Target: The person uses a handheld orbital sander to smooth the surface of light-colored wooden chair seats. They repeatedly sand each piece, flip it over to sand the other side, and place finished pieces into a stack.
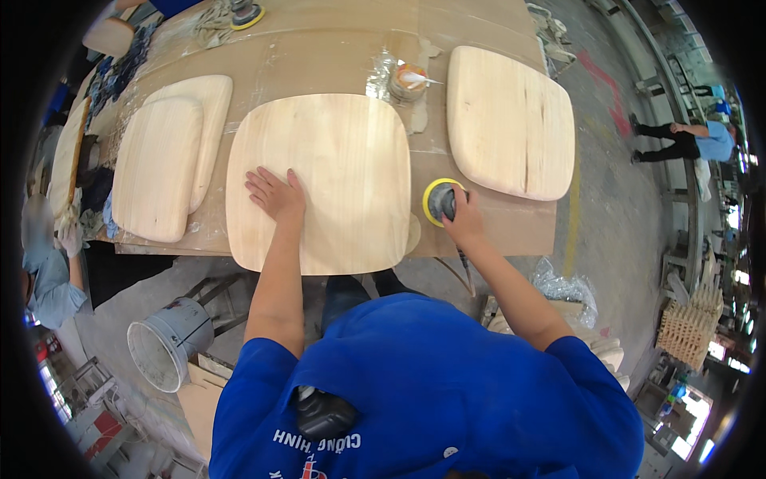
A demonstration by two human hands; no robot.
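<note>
Before me lies a pale wooden panel (343, 176) with rounded corners, its near edge reaching past the table's front. My left hand (275, 195) rests flat on its left half, fingers spread. To the right of the panel, my right hand (465, 217) grips a round orbital sander (440, 203) with a black body and yellow pad rim. The sander is on the cardboard-covered table (511, 227), apart from the panel. A hose runs from it toward the table's front edge.
Two overlapping wooden panels (159, 168) lie left, another panel (511, 120) right. Behind the middle one stands a jar (408, 82) with a white nozzle. A second sander (246, 14) sits far back. A bucket (171, 343) is below left. Other people (706, 142) stand at right and left.
</note>
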